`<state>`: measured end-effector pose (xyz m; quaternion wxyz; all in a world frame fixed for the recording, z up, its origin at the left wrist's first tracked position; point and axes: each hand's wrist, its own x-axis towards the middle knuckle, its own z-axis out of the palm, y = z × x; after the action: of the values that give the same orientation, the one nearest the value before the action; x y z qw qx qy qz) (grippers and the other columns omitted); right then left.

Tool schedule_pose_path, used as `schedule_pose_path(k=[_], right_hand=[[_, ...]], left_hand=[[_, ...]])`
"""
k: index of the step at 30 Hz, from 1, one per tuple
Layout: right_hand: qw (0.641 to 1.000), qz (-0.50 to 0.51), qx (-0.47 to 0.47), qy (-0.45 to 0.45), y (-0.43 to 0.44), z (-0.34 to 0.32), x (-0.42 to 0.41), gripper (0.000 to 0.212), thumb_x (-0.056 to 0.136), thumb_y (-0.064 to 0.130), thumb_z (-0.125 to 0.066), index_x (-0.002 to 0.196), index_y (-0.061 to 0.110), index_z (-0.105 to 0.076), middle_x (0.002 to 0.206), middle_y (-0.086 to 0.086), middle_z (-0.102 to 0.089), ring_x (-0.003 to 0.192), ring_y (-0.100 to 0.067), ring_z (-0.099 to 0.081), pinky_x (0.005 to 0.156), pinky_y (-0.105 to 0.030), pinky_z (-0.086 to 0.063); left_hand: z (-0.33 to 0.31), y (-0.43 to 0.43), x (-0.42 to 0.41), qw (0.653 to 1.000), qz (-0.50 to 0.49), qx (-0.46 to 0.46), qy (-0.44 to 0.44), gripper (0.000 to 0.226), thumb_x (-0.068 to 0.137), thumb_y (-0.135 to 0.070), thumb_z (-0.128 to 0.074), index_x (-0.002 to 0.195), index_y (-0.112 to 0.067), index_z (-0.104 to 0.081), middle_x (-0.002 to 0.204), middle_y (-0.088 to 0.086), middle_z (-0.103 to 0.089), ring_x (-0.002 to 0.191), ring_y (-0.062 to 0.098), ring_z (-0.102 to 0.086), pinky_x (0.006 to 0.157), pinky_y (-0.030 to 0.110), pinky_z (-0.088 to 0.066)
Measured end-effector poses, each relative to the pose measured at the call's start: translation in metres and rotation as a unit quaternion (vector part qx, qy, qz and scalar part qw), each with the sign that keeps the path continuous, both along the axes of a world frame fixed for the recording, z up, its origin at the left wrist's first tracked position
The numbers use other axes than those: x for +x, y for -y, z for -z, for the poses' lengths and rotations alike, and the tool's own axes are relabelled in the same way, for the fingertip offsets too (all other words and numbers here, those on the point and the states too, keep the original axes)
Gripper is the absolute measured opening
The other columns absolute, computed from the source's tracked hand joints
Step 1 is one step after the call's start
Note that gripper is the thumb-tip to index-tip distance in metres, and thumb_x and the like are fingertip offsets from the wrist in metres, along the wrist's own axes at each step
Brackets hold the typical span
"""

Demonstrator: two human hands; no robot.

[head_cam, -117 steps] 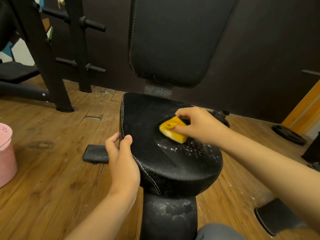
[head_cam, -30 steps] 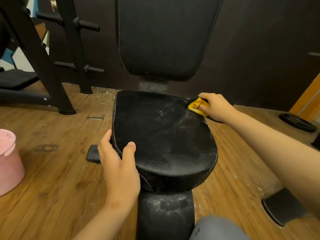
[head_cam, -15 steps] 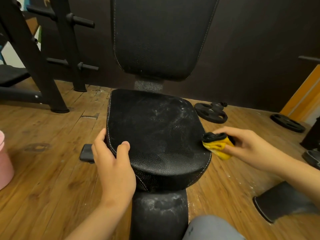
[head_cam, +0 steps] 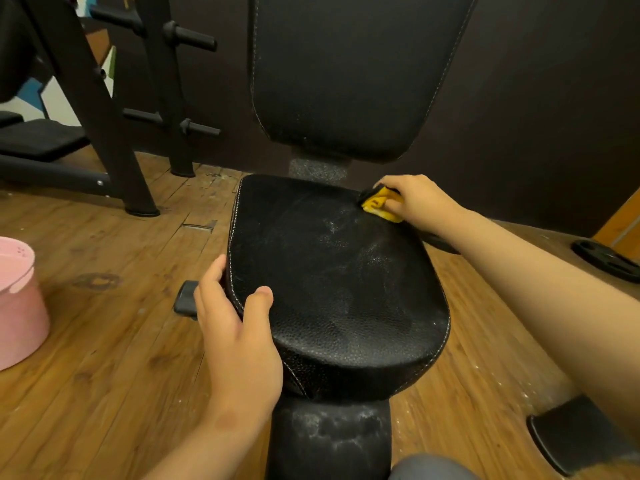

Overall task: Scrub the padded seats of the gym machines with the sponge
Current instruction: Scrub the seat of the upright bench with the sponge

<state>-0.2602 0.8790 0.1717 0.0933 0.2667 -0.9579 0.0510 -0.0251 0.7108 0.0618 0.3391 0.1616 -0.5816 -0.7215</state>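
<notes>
The yellow sponge with a dark scouring face [head_cam: 380, 205] is pressing on the far right corner of the black padded leather seat [head_cam: 332, 282], pinched in the right hand [head_cam: 420, 202]. The left hand [head_cam: 239, 337] is gripping the seat's near left edge, thumb lying on top. Left of that hand, a pink plastic bucket [head_cam: 19, 303] is sitting on the wooden plank floor [head_cam: 104, 358].
</notes>
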Motion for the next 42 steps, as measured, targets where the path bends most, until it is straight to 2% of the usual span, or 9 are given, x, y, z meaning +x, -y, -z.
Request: schedule_pose_path(k=[5,16,19,22,25,29,32,38,42], right_hand=[[0.996,0.079,0.025,-0.029,0.01,-0.001,-0.035,0.044,0.097,0.019,-0.05,0.141,0.018,-0.045,0.131,-0.013,-0.056,0.116,-0.031,-0.054,0.09,-0.037,-0.044],[0.997,-0.046,0.002,0.055,-0.035,-0.012,0.051,0.021,0.09,0.024,-0.063,0.11,0.029,-0.06,0.093,0.014,-0.062,0.09,-0.005,-0.061,0.068,-0.013,-0.044],[0.982,-0.072,-0.051,0.168,-0.047,-0.023,0.09,0.026,0.09,0.02,-0.064,0.115,0.026,-0.064,0.105,0.015,-0.064,0.099,0.004,-0.058,0.08,-0.008,-0.047],[0.931,-0.063,-0.199,0.3,-0.059,-0.031,0.118,0.024,0.09,0.014,-0.061,0.114,0.016,-0.064,0.105,0.007,-0.069,0.098,-0.003,-0.064,0.08,-0.014,-0.05],[0.917,-0.004,-0.312,0.25,-0.064,-0.036,0.127,0.021,0.091,0.018,-0.061,0.111,0.015,-0.062,0.1,-0.002,-0.069,0.09,-0.012,-0.067,0.071,-0.017,-0.054],[0.926,0.068,-0.322,0.186,-0.062,-0.045,0.125,0.023,0.092,0.023,-0.06,0.114,0.019,-0.054,0.101,0.001,-0.063,0.091,-0.012,-0.062,0.066,-0.016,-0.048],[0.922,0.106,-0.328,0.179,-0.055,-0.039,0.121,0.025,0.092,0.026,-0.06,0.114,0.02,-0.05,0.103,-0.001,-0.061,0.094,-0.015,-0.06,0.07,-0.022,-0.049],[0.906,0.089,-0.355,0.213,-0.035,-0.012,0.146,0.027,0.09,0.024,-0.063,0.111,0.014,-0.049,0.102,-0.004,-0.066,0.094,-0.015,-0.064,0.074,-0.025,-0.053],[0.933,0.096,-0.326,0.123,-0.042,0.012,0.18,0.028,0.083,0.024,-0.071,0.095,0.015,-0.047,0.094,-0.009,-0.065,0.086,-0.025,-0.064,0.075,-0.042,-0.055]], left_hand=[[0.002,0.0,-0.001,1.0,-0.013,-0.017,-0.003,0.066,0.066,-0.051,-0.049,0.129,-0.033,-0.046,0.13,-0.007,-0.052,0.125,0.016,-0.047,0.107,0.049,-0.038],[0.005,0.0,-0.002,1.0,-0.018,-0.02,0.004,0.072,0.065,-0.054,-0.046,0.132,-0.029,-0.044,0.131,-0.004,-0.05,0.125,0.017,-0.046,0.106,0.05,-0.038],[-0.001,0.0,0.0,1.0,-0.012,-0.017,0.011,0.065,0.074,-0.044,-0.052,0.136,-0.027,-0.042,0.131,-0.008,-0.045,0.123,0.008,-0.042,0.109,0.047,-0.036],[-0.007,-0.001,0.002,0.999,-0.006,-0.021,0.027,0.049,0.092,-0.017,-0.054,0.139,-0.022,-0.041,0.13,-0.009,-0.042,0.119,0.002,-0.037,0.111,0.044,-0.035],[-0.011,0.007,0.001,0.999,0.01,0.007,0.044,0.042,0.093,-0.015,-0.054,0.132,-0.027,-0.044,0.132,-0.006,-0.043,0.126,0.014,-0.042,0.109,0.045,-0.038],[-0.028,0.038,-0.013,0.997,0.031,0.034,0.068,0.027,0.095,-0.017,-0.054,0.121,-0.023,-0.056,0.127,0.0,-0.053,0.115,0.016,-0.051,0.103,0.04,-0.043],[-0.031,0.051,-0.022,0.993,0.074,0.008,0.093,0.027,0.092,-0.022,-0.06,0.117,-0.031,-0.053,0.127,-0.001,-0.052,0.116,0.021,-0.053,0.101,0.048,-0.046],[-0.03,0.052,-0.026,0.988,0.097,-0.009,0.116,0.042,0.084,-0.03,-0.069,0.117,-0.036,-0.045,0.129,-0.001,-0.048,0.115,0.023,-0.052,0.098,0.052,-0.047],[-0.031,0.041,-0.019,0.986,0.098,-0.062,0.118,0.064,0.085,-0.029,-0.069,0.139,-0.027,-0.036,0.141,-0.002,-0.035,0.131,0.021,-0.038,0.109,0.046,-0.037]])
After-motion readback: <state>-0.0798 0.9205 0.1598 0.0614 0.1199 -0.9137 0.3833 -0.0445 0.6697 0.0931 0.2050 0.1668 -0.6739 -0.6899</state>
